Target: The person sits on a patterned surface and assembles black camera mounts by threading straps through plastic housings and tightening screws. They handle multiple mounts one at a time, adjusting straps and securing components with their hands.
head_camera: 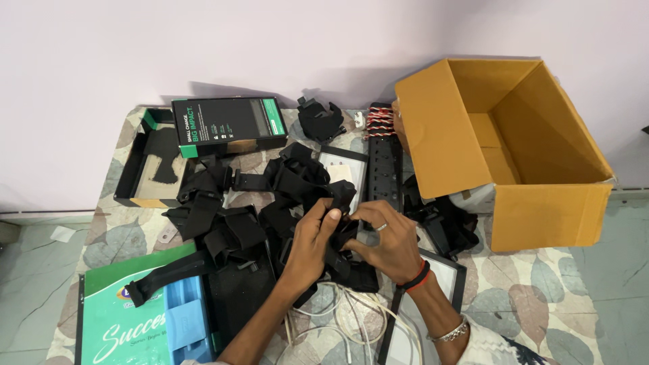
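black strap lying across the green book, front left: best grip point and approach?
Grip the black strap mid-length, where it lies flat on the green book, coming straight down from above with fingers across its width. That stretch is bare and apart from the strap pile; its far end runs under the pile, so expect some drag.

Open cardboard box (503, 145): tipped on its side, up and right of the hands. Black power strip (385, 169): just above them. Black-and-green carton (228, 125): far up-left, beside an open black tray (138, 162). Green booklet (118, 318) and blue plastic piece (186, 324): lower left. White cables (338, 321): directly below. Leaf-patterned table (541, 290) cover.
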